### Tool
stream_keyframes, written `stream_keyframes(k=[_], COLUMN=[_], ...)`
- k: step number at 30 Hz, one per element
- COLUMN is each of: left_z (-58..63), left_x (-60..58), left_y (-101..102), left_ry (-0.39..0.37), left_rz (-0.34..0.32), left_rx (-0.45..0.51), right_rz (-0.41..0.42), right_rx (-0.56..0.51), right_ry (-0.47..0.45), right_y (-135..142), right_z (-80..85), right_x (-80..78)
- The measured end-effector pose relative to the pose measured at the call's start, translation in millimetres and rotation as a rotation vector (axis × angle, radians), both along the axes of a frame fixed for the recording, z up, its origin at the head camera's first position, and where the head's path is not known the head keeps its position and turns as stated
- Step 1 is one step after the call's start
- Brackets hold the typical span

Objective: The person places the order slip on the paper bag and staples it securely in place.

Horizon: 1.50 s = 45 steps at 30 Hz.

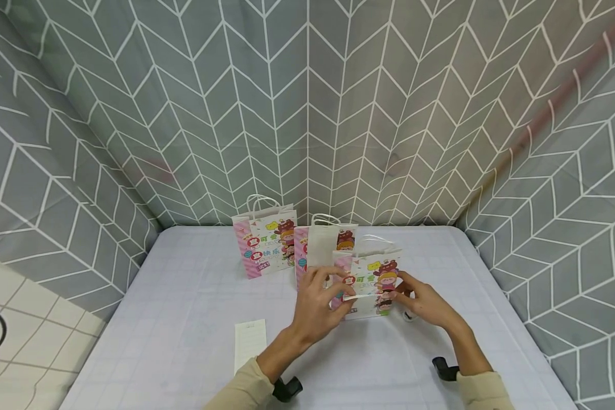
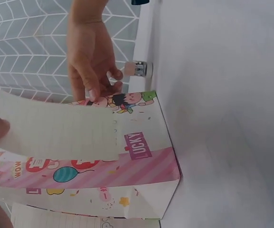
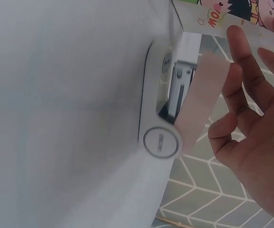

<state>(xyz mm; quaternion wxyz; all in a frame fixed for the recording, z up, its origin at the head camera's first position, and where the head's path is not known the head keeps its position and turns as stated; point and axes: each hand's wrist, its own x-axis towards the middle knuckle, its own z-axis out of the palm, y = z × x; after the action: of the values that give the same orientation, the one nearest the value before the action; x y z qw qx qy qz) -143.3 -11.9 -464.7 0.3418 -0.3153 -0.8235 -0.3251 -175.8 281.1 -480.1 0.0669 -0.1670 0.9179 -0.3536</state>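
Observation:
My left hand [image 1: 315, 304] pinches one end of a lined paper sheet [image 2: 61, 128], which it holds over the front of a small gift bag [image 1: 374, 279]. This bag stands upright, printed with cartoon figures and pink stripes. At the bag's right side edge, my right hand [image 1: 425, 299] grips it with thumb and finger; the other fingers are loosely bent, as the right wrist view [image 3: 251, 114] shows. Just below these fingers a white and pink stapler [image 3: 161, 114] rests on the table. The fingertips behind the bag are hidden.
Behind the front bag stands a second gift bag [image 1: 301, 250] with a pale sheet [image 1: 320, 247] on its front. A third gift bag [image 1: 266, 242] stands further left. Another lined sheet [image 1: 250, 341] lies on the white table [image 1: 184, 307] beside my left forearm. Patterned curtains enclose the table.

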Motion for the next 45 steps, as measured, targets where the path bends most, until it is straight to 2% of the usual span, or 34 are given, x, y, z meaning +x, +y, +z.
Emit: stream_keyframes(k=[3,6,12,25,38,45], left_z=[-0.6,0.1,1.7,4.6,5.3,8.1], left_x=[-1.7,-4.6,-10.7,-19.5,-22.8,-25.5], left_y=[-1.4,-3.5,-8.0,-16.9,-20.2,-23.8], left_ry=[0.042,0.063,0.064,0.045,0.049,0.044], left_rz=[0.038,0.047,0.054,0.077,0.089,0.091], left_rx=[0.022,0.061,0.130,0.219,0.241,0.212], right_rz=[0.006,0.019,0.076,0.073,0.098,0.102], right_rx=[0.004,-0.010,-0.020,-0.010,-0.019,-0.018], right_ry=[-0.001,-0.021,0.004,-0.020,-0.002,-0.009], right_y=[-5.2,-11.9,-24.5,-35.7,-37.9,-38.6], right_z=[-0.1,-0.6,-0.7,0.5,1.8,2.6], right_x=[1.7,3.4,6.9,9.5,12.2,12.8])
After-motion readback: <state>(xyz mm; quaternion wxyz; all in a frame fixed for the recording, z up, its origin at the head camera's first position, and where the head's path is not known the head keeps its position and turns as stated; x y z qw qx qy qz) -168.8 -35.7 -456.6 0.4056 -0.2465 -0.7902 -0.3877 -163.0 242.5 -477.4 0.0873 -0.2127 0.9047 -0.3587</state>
